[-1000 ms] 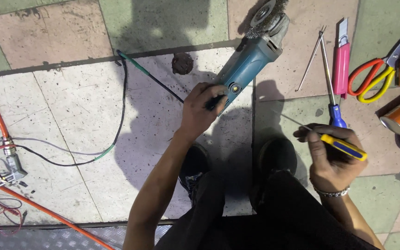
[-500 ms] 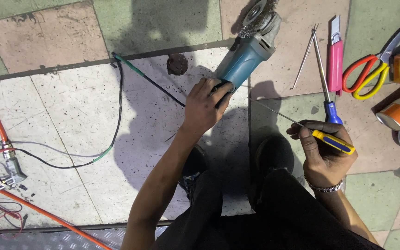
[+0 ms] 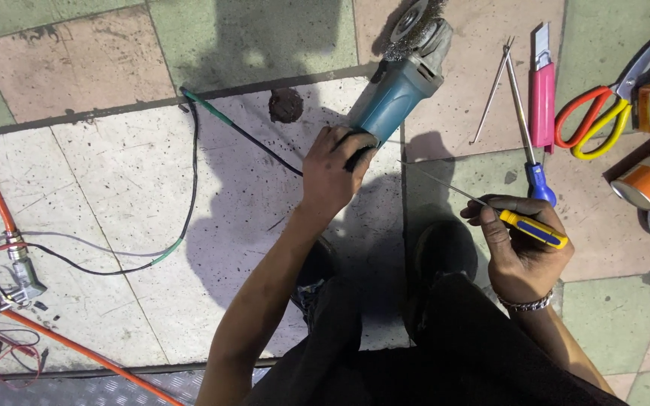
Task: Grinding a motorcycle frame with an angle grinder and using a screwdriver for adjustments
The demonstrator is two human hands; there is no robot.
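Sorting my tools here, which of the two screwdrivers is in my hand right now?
The yellow-handled screwdriver, gripped in your right hand. The blue-handled screwdriver lies untouched on the floor beside the pink utility knife.

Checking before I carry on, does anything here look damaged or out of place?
A dark round mark sits on the floor tile beside the angle grinder, like a stain or chip; which, I cannot tell. Loose wires lie tangled at the left edge. Nothing spilled.
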